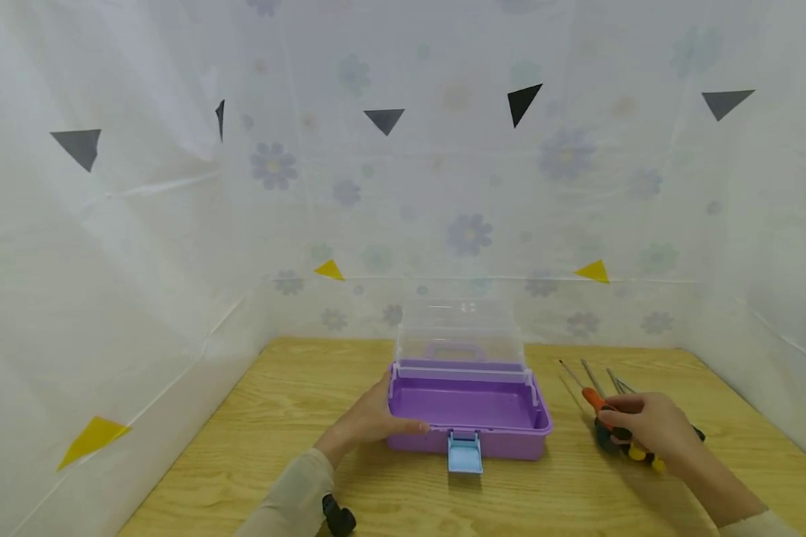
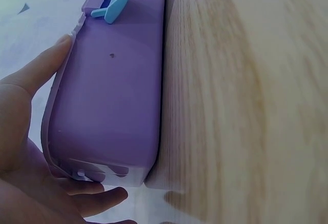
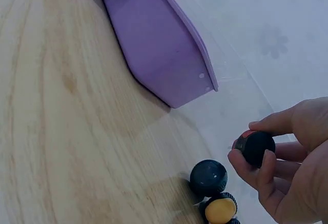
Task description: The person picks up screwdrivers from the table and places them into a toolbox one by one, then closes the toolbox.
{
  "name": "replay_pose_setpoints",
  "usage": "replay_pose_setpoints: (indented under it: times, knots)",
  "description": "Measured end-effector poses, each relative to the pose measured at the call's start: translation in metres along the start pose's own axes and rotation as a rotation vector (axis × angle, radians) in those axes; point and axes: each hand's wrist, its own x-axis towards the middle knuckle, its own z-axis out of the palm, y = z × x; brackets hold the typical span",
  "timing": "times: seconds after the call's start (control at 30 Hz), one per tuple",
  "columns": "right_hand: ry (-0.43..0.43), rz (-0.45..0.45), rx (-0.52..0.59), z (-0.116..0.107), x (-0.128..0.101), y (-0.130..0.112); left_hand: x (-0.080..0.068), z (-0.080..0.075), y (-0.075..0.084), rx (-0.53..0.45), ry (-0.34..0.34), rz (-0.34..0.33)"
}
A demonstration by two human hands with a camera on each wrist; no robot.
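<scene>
Left hand [image 1: 369, 421] spread flat against the left front corner of the open purple box [image 1: 469, 410], in the middle of the wooden surface [image 1: 275, 418]. Right hand [image 1: 651, 425] pinching the orange screwdriver [image 1: 594, 399], right of the box, just above the other screwdrivers [image 3: 210, 178] lying there.

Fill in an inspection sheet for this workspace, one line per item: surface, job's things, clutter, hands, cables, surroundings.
Surface: wooden table, pale grain.
Job's things: purple toolbox, clear lid up, blue latch hanging open; screwdrivers in a row to its right.
Clutter: small black object by the left sleeve.
Hands: left hand rests against the toolbox's left end; right hand grips the orange-handled screwdriver.
Cables: nothing seen.
Surroundings: white floral sheeting with black and yellow triangles.
</scene>
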Motion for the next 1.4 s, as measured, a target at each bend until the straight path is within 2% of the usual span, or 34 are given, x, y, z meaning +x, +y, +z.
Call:
replay_pose_setpoints:
  times: [0.23,0.3,0.4,0.53,0.7,0.87,1.1,1.4]
  knots:
    - [-0.174,0.049,0.406,-0.027,0.003,0.018,0.0,0.001,-0.002,-0.004,-0.005,0.0]
    - [-0.223,0.062,0.481,-0.035,0.005,0.021,0.0,0.001,-0.002,-0.007,-0.005,0.002]
    - [-0.264,0.082,0.536,-0.044,0.007,0.024,0.0,0.0,-0.002,-0.014,-0.005,0.001]
    - [-0.314,0.094,0.585,-0.054,0.009,0.027,0.0,0.001,-0.001,-0.021,-0.005,-0.02]
    - [-0.434,0.045,0.658,-0.066,0.013,0.025,0.0,0.0,0.0,-0.016,-0.008,-0.022]
    - [-0.536,0.004,0.657,-0.074,0.019,0.018,-0.001,0.0,0.001,-0.023,-0.009,-0.026]
    - [-0.567,-0.014,0.608,-0.07,0.026,0.003,-0.001,0.0,0.002,-0.01,-0.015,-0.019]
    - [-0.581,-0.016,0.617,-0.066,0.029,-0.012,-0.001,0.0,0.001,0.0,-0.013,-0.011]
